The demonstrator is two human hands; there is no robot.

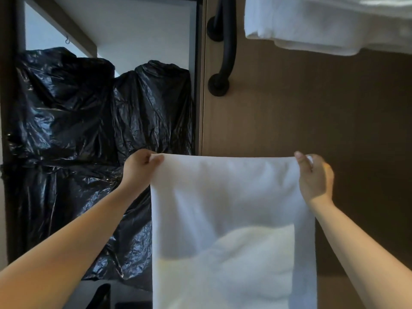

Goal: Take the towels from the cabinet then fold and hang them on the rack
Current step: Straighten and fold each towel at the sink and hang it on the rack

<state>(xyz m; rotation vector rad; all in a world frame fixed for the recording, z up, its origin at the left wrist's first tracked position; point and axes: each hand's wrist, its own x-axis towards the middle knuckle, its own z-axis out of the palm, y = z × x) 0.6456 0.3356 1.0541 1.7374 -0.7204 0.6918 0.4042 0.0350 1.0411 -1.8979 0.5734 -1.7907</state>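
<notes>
Holding a white towel (223, 197) stretched out before a wooden cabinet door (312, 108).
Left hand (139, 170) and right hand (315, 177) each pinch a top corner; an uneven pull could skew the fold.

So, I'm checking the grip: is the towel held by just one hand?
No, the left hand and the right hand each pinch a top corner of the white towel.

a home closet: wood-panel door (289, 108), stacked towels (323, 25).

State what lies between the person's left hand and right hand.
In the head view, the white towel spans that stretch: its top edge runs straight from the left hand to the right hand, each pinching a corner.
</notes>
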